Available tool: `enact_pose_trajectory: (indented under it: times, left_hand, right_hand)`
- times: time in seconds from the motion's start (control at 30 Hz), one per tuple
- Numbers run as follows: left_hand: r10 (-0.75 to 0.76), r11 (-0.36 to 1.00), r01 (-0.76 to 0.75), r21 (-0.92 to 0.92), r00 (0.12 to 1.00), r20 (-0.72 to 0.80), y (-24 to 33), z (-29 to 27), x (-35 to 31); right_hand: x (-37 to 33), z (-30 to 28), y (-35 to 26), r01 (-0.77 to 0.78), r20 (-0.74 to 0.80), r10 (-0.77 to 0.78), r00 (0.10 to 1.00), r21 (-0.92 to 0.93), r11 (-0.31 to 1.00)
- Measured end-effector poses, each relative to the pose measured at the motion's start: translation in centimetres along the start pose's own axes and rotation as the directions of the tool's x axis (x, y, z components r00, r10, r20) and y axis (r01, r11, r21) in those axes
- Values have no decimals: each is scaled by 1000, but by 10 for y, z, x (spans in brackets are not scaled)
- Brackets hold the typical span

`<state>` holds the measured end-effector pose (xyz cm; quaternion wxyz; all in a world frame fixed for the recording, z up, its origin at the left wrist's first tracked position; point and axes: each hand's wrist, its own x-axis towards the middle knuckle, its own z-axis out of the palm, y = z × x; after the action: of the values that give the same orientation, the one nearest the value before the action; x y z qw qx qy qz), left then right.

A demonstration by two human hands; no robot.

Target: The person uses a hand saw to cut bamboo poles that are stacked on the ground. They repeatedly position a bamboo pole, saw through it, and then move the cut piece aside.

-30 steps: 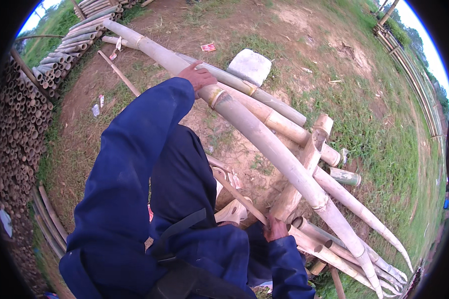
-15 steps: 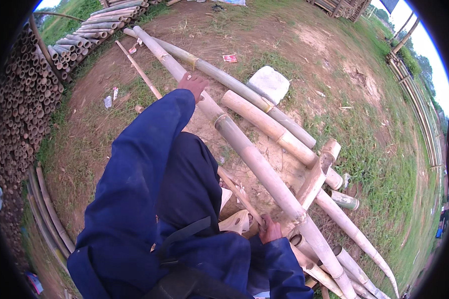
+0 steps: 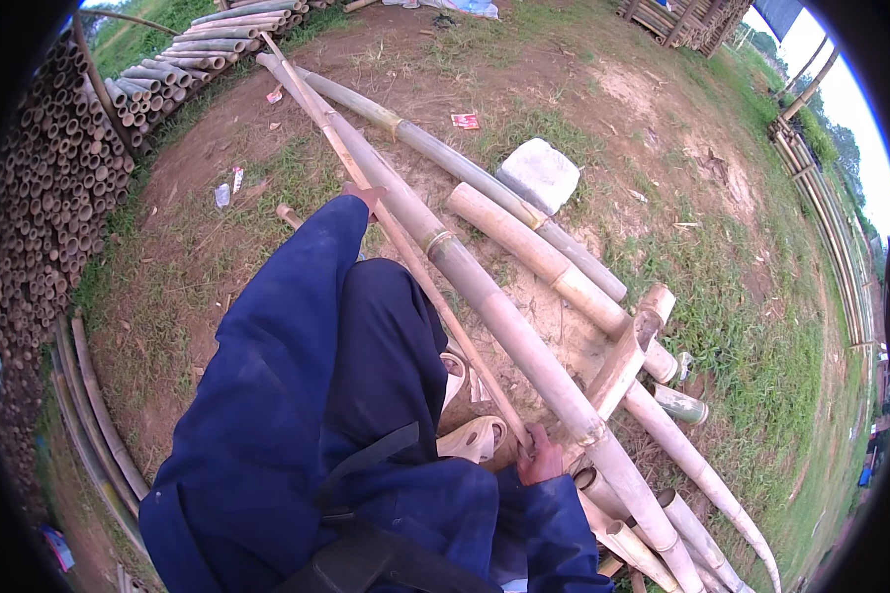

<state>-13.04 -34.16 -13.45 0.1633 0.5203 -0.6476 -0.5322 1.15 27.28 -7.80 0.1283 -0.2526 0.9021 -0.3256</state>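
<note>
A long thin bamboo stick (image 3: 475, 361) slants from near my lap toward the far left, close beside a thick bamboo pole (image 3: 509, 331). My right hand (image 3: 541, 455) is closed round the stick's near end. Farther along, my left hand (image 3: 368, 195) holds the same stick; its fingers are partly hidden. Toward its far end, the stick overlaps the thick pole. Near its close end, the pole passes by a notched bamboo piece (image 3: 618, 376) that stands up at an angle.
More bamboo poles (image 3: 554, 269) lie to the right, by a pale block (image 3: 538, 175). Cut bamboo tubes (image 3: 643, 553) lie beside my right arm. A big bamboo stack (image 3: 49, 188) rises at left. Below my knees are beige clogs (image 3: 473, 440).
My left hand has left the thick pole and taken hold of the thin stick. The stick's far end has swung right, from apart to alongside and partly over the pole.
</note>
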Motion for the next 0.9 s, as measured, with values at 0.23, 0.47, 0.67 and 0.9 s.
enact_pose_trajectory:
  times: [0.23, 0.47, 0.67, 0.9]
  left_hand:
    - [-40, 988, 90, -125, 933, 358, 20, 54, -48]
    - [-162, 977, 192, -93, 952, 258, -12, 52, -46]
    - [-79, 996, 83, -13, 982, 170, -28, 47, -76]
    - [99, 986, -67, -154, 972, 211, -16, 25, -98]
  right_hand:
    - [-1, -60, 15, 40, -103, -54, 993, -133, 990]
    - [-1, -94, 33, 40, -38, -57, 998, -357, 933]
    - [-1, -90, 53, 48, 11, -48, 999, -366, 930]
    - [0, -95, 49, 20, -1, -21, 1000, -245, 969]
